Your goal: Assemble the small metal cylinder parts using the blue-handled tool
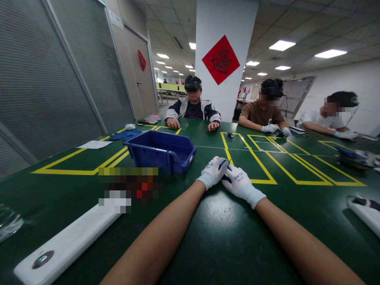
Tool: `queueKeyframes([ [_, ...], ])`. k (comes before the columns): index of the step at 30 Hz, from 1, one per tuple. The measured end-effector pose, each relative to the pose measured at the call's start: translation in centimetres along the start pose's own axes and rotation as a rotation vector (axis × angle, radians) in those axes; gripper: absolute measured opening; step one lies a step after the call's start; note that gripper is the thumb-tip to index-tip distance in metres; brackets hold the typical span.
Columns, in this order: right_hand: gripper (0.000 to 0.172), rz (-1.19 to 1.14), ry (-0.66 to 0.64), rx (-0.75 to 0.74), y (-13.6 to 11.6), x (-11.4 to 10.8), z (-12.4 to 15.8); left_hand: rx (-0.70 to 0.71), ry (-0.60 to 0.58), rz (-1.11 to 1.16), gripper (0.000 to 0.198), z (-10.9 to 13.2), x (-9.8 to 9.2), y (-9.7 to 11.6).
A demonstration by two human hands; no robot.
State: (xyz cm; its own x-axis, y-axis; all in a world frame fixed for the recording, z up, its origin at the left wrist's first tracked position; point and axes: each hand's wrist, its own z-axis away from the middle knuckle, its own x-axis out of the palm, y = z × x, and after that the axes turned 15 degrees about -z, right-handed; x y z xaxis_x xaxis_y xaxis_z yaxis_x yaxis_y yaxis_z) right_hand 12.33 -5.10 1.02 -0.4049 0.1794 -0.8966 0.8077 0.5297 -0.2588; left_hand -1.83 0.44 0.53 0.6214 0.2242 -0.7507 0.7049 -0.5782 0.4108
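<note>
Both my hands wear white gloves with dark blue palms and meet over the green table. My left hand has its fingers curled inward against the other glove. My right hand is bent the same way, its fingertips touching those of the left. Whatever lies between the fingers is hidden; only dark blue shows there, perhaps the glove coating. Left of my hands stands an open blue plastic bin, its visible interior showing no contents. Beyond them a small dark object rests within a yellow taped outline.
A long white bar-shaped device lies at left, its far end blurred. Clear plastic sits at the left edge. White paper and blue cloth lie behind. Another white device is at right. Several people sit across the table.
</note>
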Motion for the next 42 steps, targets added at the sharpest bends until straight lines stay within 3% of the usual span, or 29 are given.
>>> queueKeyframes([
  [4,0.036,-0.019,0.010,-0.007,0.1,0.0,0.0,0.034,-0.041,-0.005,0.039,0.1,-0.5,-0.3],
  [12,0.037,-0.051,0.109,-0.054,0.2,0.1,0.2,-0.103,0.009,0.030,0.035,-0.8,0.3,-2.1],
  [16,0.038,-0.097,0.285,-0.013,0.7,0.3,0.3,-0.014,-0.005,-0.105,0.037,-0.3,-0.1,-2.2],
  [20,0.047,-0.155,0.556,0.095,2.2,0.7,0.0,0.121,-0.103,-0.206,0.037,0.3,-0.3,-1.3],
  [22,0.045,-0.212,0.614,0.130,3.2,0.9,-0.2,0.140,-0.141,-0.247,0.038,0.5,-0.2,-0.8],
  [27,0.045,-0.216,0.587,0.163,4.7,1.1,-0.2,0.142,-0.185,-0.373,0.046,0.5,-0.5,-0.3],
  [38,0.058,-0.020,0.683,0.126,3.8,0.2,0.1,0.221,-0.242,-0.621,0.045,0.2,-1.4,1.6],
  [42,0.046,-0.033,0.688,0.055,4.3,0.0,0.3,0.258,-0.220,-0.650,0.045,0.1,-1.1,1.6],
])
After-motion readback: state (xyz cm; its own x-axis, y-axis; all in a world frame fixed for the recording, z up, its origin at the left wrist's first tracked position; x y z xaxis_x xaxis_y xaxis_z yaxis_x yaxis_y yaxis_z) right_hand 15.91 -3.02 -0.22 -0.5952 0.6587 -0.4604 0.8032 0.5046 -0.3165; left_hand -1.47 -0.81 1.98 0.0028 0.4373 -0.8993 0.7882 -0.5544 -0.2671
